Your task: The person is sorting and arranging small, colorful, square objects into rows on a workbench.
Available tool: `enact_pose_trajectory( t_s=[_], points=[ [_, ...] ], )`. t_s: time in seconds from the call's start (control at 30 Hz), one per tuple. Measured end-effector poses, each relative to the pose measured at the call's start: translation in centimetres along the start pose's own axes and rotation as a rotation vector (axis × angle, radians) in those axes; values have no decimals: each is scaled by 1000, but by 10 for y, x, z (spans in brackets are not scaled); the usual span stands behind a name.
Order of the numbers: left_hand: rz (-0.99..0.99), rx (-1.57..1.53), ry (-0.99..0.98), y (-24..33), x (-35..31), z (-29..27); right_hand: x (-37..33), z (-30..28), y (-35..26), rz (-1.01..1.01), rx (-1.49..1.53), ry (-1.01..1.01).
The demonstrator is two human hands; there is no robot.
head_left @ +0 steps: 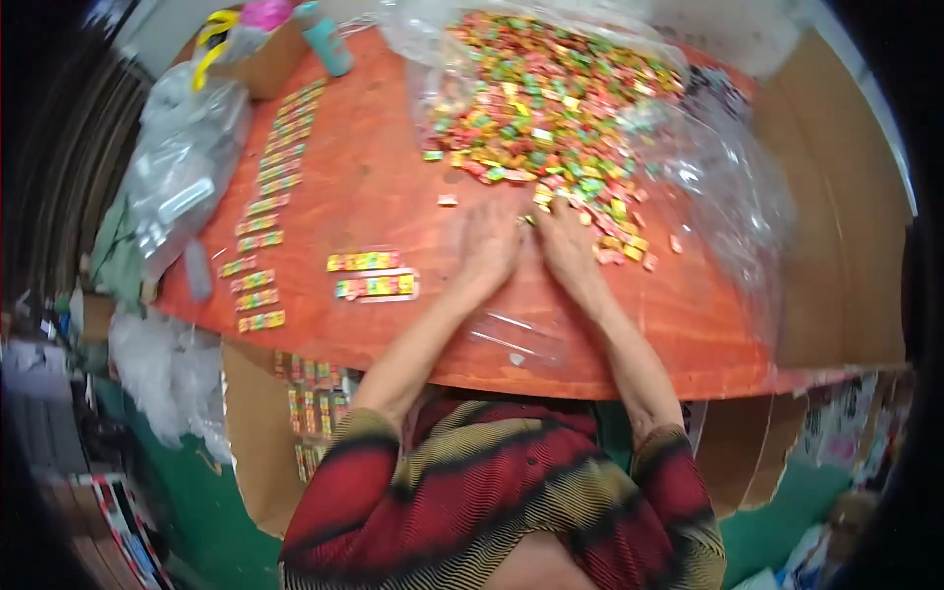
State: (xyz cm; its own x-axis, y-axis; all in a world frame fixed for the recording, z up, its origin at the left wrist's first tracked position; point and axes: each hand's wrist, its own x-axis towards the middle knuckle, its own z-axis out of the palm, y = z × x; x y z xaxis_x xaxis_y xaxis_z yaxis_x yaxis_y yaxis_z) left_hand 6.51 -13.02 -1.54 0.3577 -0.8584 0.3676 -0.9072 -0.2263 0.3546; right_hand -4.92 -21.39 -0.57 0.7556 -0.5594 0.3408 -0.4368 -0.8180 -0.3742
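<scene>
- The red tabletop (374, 147) is the largest thing, reaching out on every side of the candy pile.
- An upright cardboard panel (836, 216) stands right of the pile.
- The candy pile (560, 108), made of small wrapped pieces, spreads over clear plastic.
- A column of candy rows (260, 240) runs well left of the pile.
- The left hand (492, 246) is just off the pile's near edge; its fingers are blurred, so I cannot tell whether they pinch anything.
- The right hand (572, 246) reaches the near edge itself, fingertips among candies; whether they clamp one, I cannot tell.
- Two short candy rows (376, 286) lie nearer the wearer than the pile, to its left.
- A single loose candy (447, 201) sits just left of the pile's near end.
- The step seems to be gathering pieces; the next move likely calls for a light, sure pinch.
- Wrapper printing is too small to read.
</scene>
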Motion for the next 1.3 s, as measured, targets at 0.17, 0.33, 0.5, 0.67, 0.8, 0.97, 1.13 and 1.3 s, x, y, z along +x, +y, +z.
enact_pose_trajectory(
  t_s=[0.17, 0.33, 0.5, 0.67, 0.8, 0.97, 1.13, 1.3],
  points=[
    [-217, 302, 284, -20, 4, -4, 6, 1, 4, -49, -12, 40],
    [-154, 86, -101, -7, -2, -6, -2, -4, 3, -17, 41, -19],
    [12, -79, 117, 19, -13, 32, -14, -14, 16, 53, 15, -45],
    [121, -508, 53, 15, -5, 32, -16, -22, 24, 46, -14, -41],
    [197, -145, 41, -22, -18, 0, -11, -35, 32, 185, 149, -40],
    [-96, -330, -238, -18, -13, -38, -18, -38, 24, 238, 143, 130],
    [162, -354, -16, -5, -4, -7, -14, -16, -13, 63, 102, -18],
    [185, -415, -126, -1, -3, 18, -15, -6, 8, 323, 482, -195]
  ],
)
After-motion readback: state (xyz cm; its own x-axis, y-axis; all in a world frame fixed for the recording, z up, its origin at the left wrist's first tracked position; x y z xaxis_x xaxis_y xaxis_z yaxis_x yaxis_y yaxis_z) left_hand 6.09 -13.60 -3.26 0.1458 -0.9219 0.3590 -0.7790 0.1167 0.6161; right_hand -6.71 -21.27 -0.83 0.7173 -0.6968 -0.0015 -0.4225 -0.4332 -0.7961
